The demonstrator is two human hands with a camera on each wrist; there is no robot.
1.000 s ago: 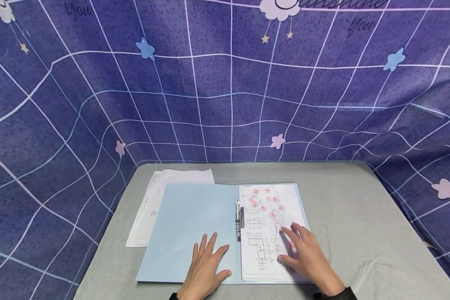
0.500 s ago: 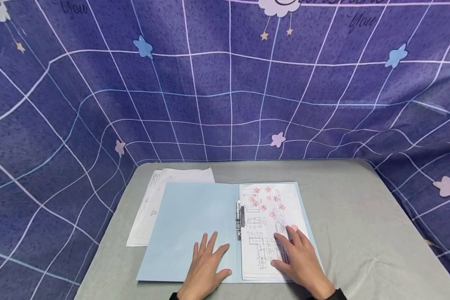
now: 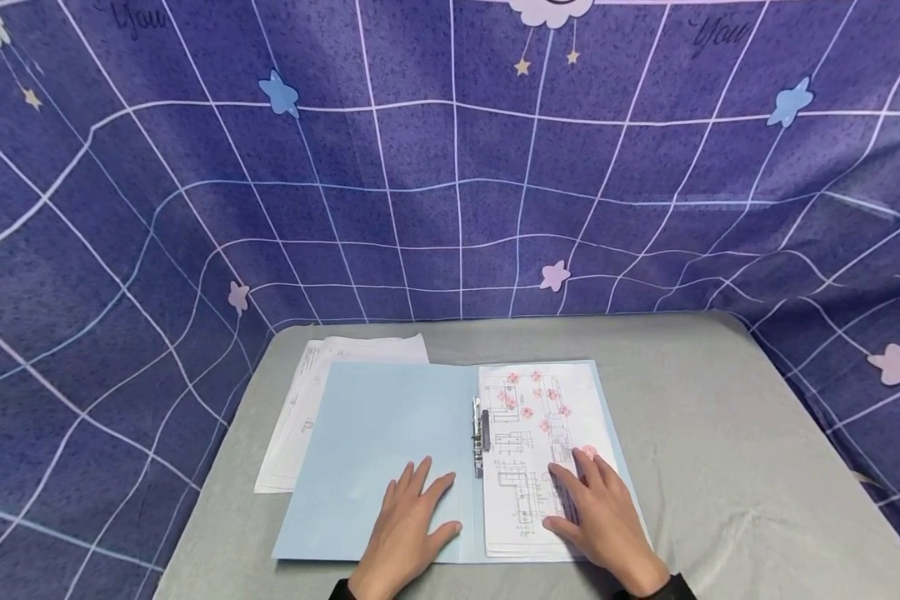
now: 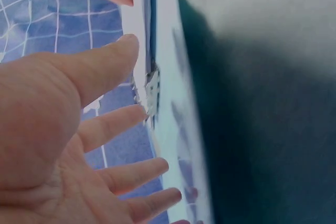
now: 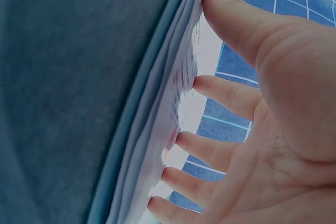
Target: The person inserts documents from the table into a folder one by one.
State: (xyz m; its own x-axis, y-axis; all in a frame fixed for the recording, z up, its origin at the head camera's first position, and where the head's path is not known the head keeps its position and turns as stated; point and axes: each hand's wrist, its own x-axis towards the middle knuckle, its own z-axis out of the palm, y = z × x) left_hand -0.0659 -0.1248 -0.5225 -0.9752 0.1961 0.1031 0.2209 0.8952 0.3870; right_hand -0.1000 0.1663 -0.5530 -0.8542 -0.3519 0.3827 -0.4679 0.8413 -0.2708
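A light blue folder [image 3: 382, 425] lies spread on the table, with a metal lever clip [image 3: 477, 437] along its spine. On its right half sits a stack of printed drawing sheets [image 3: 513, 533] marked with red stamps. My left hand [image 3: 405, 533] is over the lower part of the bare left cover, fingers spread, holding nothing. Over the lower right of the sheets, my right hand [image 3: 603, 521] rests with spread fingers. In the right wrist view its fingertips [image 5: 181, 139] touch the top sheet, and the layered paper edges [image 5: 142, 145] show above the blue cover.
Loose white papers [image 3: 288, 442] stick out from under the folder's left cover. A grey cloth [image 3: 720, 450] covers the table. Behind and at both sides hangs a purple-blue grid-patterned curtain [image 3: 420, 217] with stars and clouds.
My right hand has moved slightly left and down onto the sheets, then stayed there. My left hand has hardly moved. The head view has shifted a little.
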